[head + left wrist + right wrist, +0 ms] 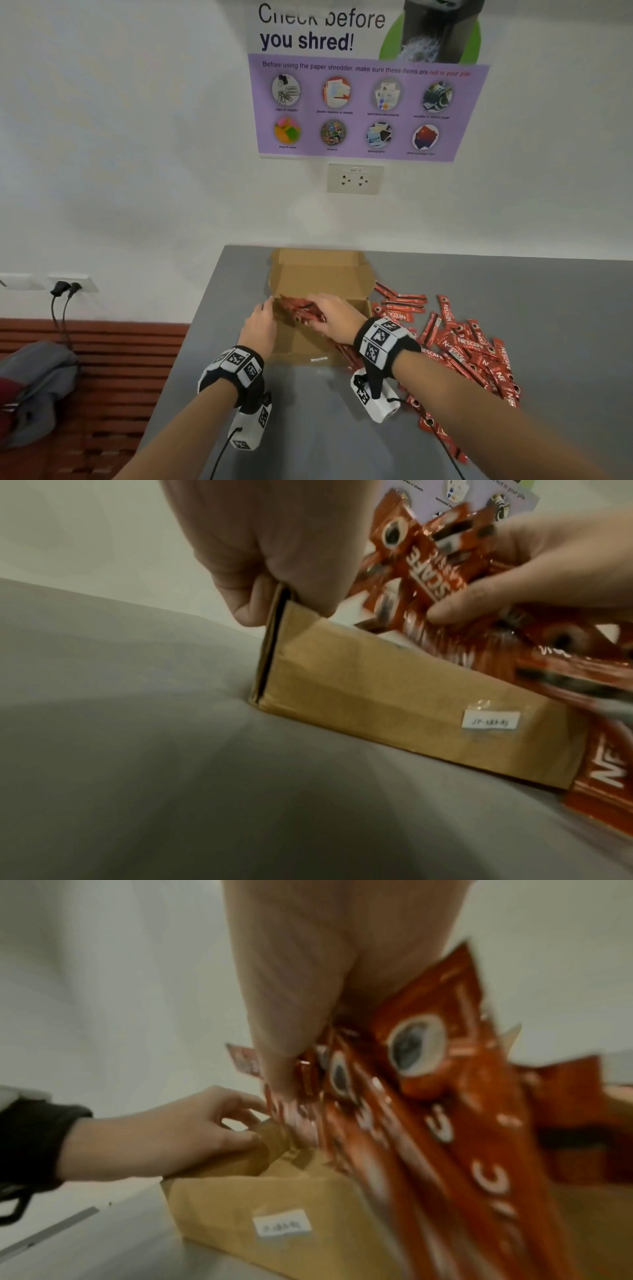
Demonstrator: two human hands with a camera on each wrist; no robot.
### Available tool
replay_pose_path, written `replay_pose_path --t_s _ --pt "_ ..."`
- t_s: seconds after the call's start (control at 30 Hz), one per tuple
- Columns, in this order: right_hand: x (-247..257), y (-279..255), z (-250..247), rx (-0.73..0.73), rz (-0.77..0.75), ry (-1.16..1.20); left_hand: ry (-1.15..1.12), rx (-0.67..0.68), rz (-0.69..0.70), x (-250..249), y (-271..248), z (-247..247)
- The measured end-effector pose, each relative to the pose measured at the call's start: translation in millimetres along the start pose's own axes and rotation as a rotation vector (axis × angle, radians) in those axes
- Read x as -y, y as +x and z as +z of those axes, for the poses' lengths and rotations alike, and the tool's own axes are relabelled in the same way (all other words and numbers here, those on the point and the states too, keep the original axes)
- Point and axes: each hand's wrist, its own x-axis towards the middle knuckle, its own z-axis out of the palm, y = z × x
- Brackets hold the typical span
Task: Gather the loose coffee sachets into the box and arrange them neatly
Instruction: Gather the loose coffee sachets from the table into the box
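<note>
An open brown cardboard box [356, 310] stands on the grey table with its lid [322, 274] folded back against the wall. My left hand [262, 318] pinches the box's left wall near the front corner [274, 607], thumb outside. My right hand [330, 313] grips a bundle of red coffee sachets [299, 310] and holds it slanted over the box's inside [428, 1096]. The bundle's lower ends are hidden behind the box wall. A loose pile of red sachets [472, 346] lies on the table right of the box, partly under my right forearm.
The table [308, 428] ends at its left edge [178, 359], with a wooden slatted bench and a grey bag [34, 387] beyond. A wall socket [355, 179] and a poster [366, 102] are on the wall behind the box. Cables [65, 287] are plugged in at the left.
</note>
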Motion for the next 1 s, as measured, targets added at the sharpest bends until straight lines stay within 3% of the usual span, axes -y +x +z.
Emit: replay_pose_path --t_s 0.23,0.43,0.6,0.77,1.0 --pt "-5.7 -3.3 -9.4 0.22 0.038 0.086 -0.01 -0.009 0.025 -0.1 -1.0 -0.4" --pt "-13.7 -33.1 -42.6 0.058 0.202 0.048 -0.018 -0.014 0.012 -1.3 -1.5 0.2" --pt "-3.7 -82.4 -22.2 0.305 0.269 -0.237 -0.005 -0.016 0.013 -1.9 -1.0 0.1" --pt "-16.0 -110.2 14.5 0.435 0.266 -0.325 -0.004 -0.008 0.009 0.1 -0.3 0.9" --pt "-12.6 -105.0 24.2 0.377 0.136 -0.213 0.005 0.002 0.038 -0.9 -1.7 -1.5"
